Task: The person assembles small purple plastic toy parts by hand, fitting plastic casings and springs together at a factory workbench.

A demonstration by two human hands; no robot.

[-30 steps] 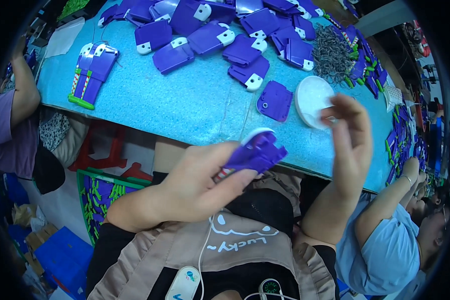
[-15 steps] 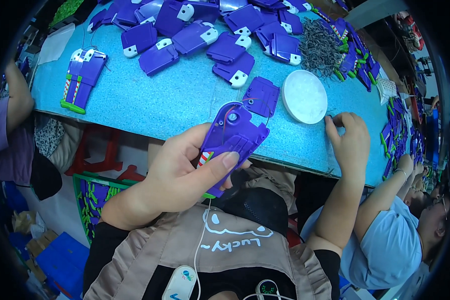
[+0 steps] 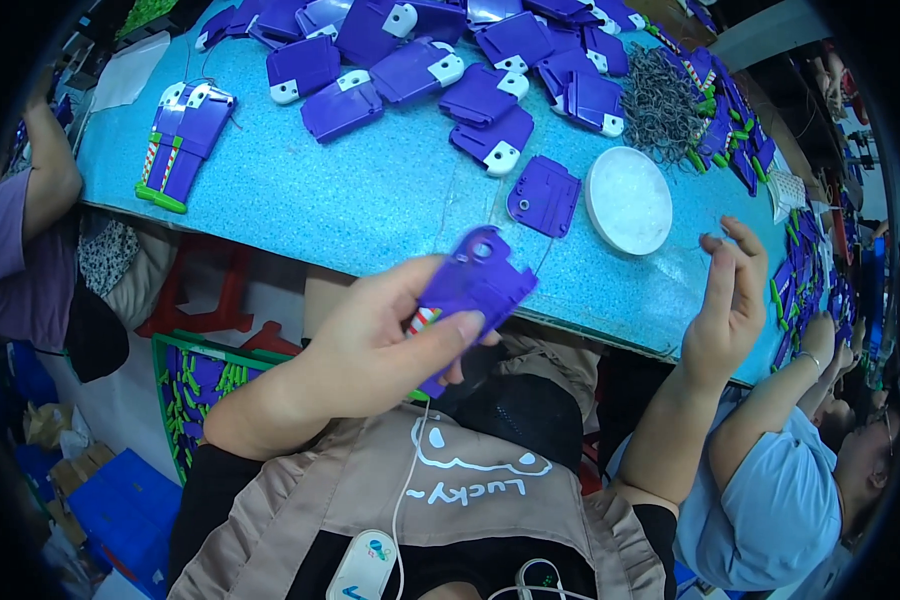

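My left hand (image 3: 370,345) grips a flat purple plastic part (image 3: 475,285) with a round hole at its top, held in front of my chest just below the table's near edge. A small red-and-white striped patch shows under my thumb. My right hand (image 3: 725,300) is raised at the table edge to the right, thumb and forefinger close together. Anything pinched there is too small to see. A similar purple part (image 3: 543,195) lies on the blue table (image 3: 370,210), next to a white round lid (image 3: 628,200).
Several purple-and-white housings (image 3: 420,60) cover the far side of the table. A heap of grey wire springs (image 3: 660,100) lies behind the lid. A purple piece with green ends (image 3: 180,145) lies at left. A green crate (image 3: 195,385) sits below. Co-workers sit at left (image 3: 20,250) and right (image 3: 770,500).
My left hand has turned the purple part so its flat face and hole show. My right hand has dropped from over the white lid to the table's near edge.
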